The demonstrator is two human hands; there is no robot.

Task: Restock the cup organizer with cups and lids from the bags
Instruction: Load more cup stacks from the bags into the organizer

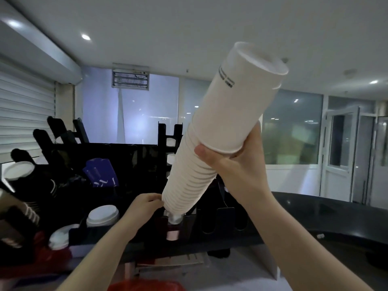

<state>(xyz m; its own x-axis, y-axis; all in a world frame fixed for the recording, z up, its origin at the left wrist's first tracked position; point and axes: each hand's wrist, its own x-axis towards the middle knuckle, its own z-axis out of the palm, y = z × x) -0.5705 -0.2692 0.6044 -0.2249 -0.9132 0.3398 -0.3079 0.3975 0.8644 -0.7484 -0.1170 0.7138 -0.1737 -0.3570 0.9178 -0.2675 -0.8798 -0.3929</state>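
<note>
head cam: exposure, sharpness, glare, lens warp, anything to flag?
Head view: dim bluish light, the black cup organizer is underexposed and its slots read poorly. Head view: the stack of white cups, gripped by the right hand and pinched low by the left hand, is bright and fairly sharp. Head view: glare blooms on the back window; wide-angle warp bends the shutter at left.

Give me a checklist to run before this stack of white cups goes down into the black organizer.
1. Right hand grip on the white cup stack: ok, fingers wrapped round its middle.
2. Left hand steadying the lower end: ok, fingertips pinch the bottom rims.
3. Stack upright: not ok, it tilts, top leaning right.
4. Slot in the black organizer beneath is free: cannot tell, the stack hides it.
5. Lidded cups out of the way: ok, they stand apart to the left.
</note>
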